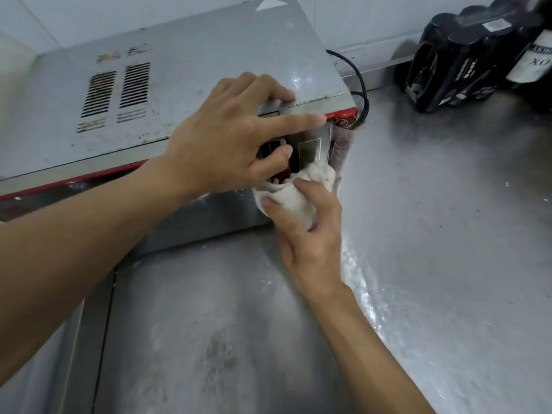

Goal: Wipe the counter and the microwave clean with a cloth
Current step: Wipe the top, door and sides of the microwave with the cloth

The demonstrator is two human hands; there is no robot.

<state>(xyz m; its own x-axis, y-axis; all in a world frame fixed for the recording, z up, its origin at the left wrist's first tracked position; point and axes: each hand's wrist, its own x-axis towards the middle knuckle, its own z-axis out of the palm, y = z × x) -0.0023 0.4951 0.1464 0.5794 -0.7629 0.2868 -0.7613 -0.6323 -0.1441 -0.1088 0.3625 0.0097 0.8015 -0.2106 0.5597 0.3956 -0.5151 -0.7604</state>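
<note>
A grey microwave [185, 73] with a red-trimmed front stands on the steel counter [448, 234], its top speckled with grime. My left hand [227, 138] rests on its top front edge near the right corner, index finger stretched along the edge and thumb down on the front panel. My right hand [310, 234] grips a bunched whitish cloth [298, 195] and presses it against the lower part of the control panel at the microwave's front right. Most of the front face is hidden from this angle.
A black power cable [358, 82] loops behind the microwave's right rear corner. A shrink-wrapped pack of dark bottles [460, 64] and a labelled bottle [534, 58] stand at the back right against the wall. Crumbs and smears mark the counter in front.
</note>
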